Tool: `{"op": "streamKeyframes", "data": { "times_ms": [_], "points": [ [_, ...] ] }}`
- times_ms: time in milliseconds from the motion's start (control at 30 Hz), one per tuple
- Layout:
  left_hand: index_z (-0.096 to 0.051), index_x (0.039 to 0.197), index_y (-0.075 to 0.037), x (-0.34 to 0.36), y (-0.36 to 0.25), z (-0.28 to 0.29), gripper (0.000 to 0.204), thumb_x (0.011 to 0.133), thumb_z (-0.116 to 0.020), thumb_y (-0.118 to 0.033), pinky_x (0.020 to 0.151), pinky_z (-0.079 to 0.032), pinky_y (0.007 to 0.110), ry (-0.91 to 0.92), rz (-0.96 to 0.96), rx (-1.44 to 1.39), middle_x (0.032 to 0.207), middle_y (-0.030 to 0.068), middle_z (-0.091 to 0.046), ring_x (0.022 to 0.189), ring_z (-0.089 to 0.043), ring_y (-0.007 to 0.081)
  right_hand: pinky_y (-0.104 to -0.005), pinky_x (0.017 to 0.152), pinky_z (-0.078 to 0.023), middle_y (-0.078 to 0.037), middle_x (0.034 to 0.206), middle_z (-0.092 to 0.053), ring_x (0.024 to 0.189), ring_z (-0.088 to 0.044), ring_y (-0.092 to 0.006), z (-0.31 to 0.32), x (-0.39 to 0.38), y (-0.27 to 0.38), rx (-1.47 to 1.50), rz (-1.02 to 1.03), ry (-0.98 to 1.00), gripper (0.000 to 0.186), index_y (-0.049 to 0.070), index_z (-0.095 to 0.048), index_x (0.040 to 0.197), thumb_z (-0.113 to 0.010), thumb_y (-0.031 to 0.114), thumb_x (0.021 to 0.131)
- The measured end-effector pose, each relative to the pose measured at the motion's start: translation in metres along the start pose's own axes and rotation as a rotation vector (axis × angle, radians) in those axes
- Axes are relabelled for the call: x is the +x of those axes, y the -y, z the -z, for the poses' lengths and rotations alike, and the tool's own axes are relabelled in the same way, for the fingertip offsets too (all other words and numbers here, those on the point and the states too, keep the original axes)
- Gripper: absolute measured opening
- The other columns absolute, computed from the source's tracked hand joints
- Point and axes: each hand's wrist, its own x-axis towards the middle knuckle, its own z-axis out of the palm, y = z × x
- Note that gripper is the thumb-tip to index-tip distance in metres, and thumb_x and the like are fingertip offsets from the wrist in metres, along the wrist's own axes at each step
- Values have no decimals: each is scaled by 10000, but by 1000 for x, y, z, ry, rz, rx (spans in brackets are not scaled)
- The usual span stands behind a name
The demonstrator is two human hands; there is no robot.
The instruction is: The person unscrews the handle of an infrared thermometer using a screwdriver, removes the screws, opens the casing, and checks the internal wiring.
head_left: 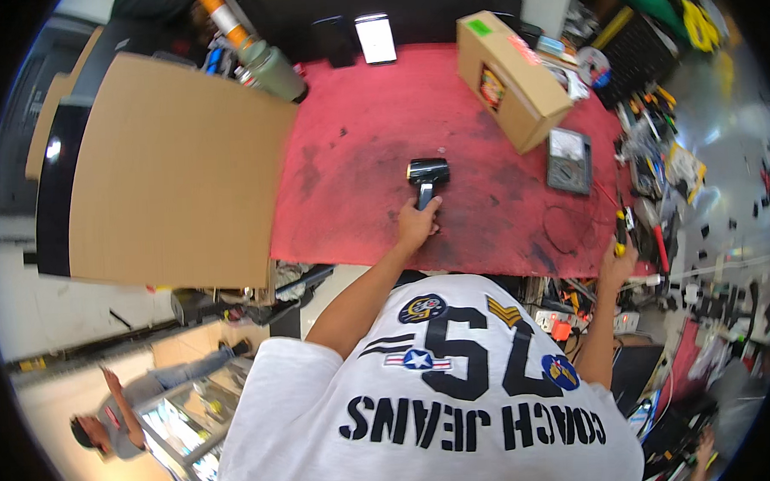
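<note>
The left hand (417,225) has fingers closed on the black dryer's handle (425,197), barrel (428,171) crosswise toward the desk's (354,113) far edge; the right hand's (616,265) hold at the yellow-black tool (620,233) is unclear.

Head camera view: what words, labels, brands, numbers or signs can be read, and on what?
White shirt: bold black lettering and large numerals, legible but not copied here; star emblem and yellow chevrons.
Cardboard box: dark label with red and yellow; wording too small to read.
Grey meter: dial markings too small.
Lit phone-like screen: too washed-out.
Black dryer-shaped tool in the left hand: none readable.
</note>
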Motion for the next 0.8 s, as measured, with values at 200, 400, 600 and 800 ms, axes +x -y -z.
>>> {"op": "streamKeyframes", "data": {
  "times_ms": [200,400,600,800],
  "points": [
    [-573,1004,12,3,-15,-1,452,774,-658,-368,830,-480,500,-288,-208,383,1035,256,-587,971,-591,412,-409,792,-450,-215,938,-582,869,-554,-342,47,-2,80,-76,253,-252,460,-40,-609,1109,-667,348,870],
    [-598,1079,-26,-13,5,35,446,781,-662,-351,842,-487,466,-106,-297,383,1068,202,-572,1008,-574,372,-432,803,-449,-248,1037,-587,932,-568,-374,73,53,186,71,290,-314,490,-44,-537,1096,-595,408,916],
    [-653,986,-47,-73,97,111,353,798,-662,-346,778,-509,438,-233,-238,-76,868,157,-676,842,-654,323,-429,883,-431,-294,1154,-545,1094,-534,-390,-5,49,291,20,852,261,618,-62,-460,1279,-460,470,964],
    [-662,933,-37,-224,283,148,330,819,-585,-337,784,-521,440,-942,571,-254,898,205,-675,880,-654,360,-311,681,-397,-102,826,-550,715,-467,-196,-50,-99,355,6,820,1281,310,-28,-582,1041,-517,252,928]
  ]
}}
